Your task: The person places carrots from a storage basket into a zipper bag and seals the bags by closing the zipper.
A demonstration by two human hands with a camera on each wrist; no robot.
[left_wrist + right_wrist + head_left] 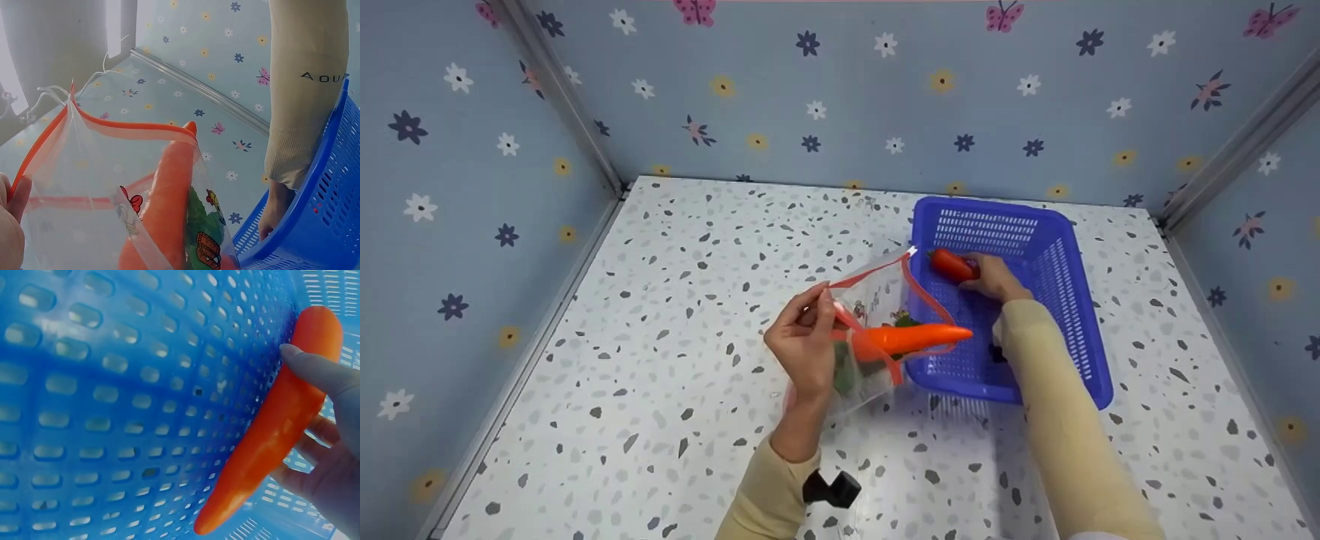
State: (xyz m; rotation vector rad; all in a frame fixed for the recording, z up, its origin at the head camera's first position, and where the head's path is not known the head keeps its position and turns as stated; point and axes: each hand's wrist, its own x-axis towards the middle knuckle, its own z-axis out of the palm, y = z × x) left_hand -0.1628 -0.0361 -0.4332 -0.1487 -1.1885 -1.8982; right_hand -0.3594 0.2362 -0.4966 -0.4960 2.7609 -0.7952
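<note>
My left hand [802, 337] pinches the orange-red zip edge of a clear resealable bag [877, 300], and the mouth gapes toward the basket. Out of that mouth pokes the pointed end of an orange carrot [919, 337]; green leafy pieces [201, 233] show beside it through the printed plastic. Inside the blue basket [1087, 330], my right hand [996, 277] holds a smooth, tapered red-orange vegetable [281, 413]. The right wrist view shows the thumb across its thick end and the fingers around the other side. A dark green bit appears at its left end in the head view.
The bag's open side overlaps the basket's left rim in the head view. Under both lies a white speckled tabletop [675, 300]. Flower-patterned panels [847, 90] rise at the back and both sides. A small black device [832, 489] sits on the left wrist.
</note>
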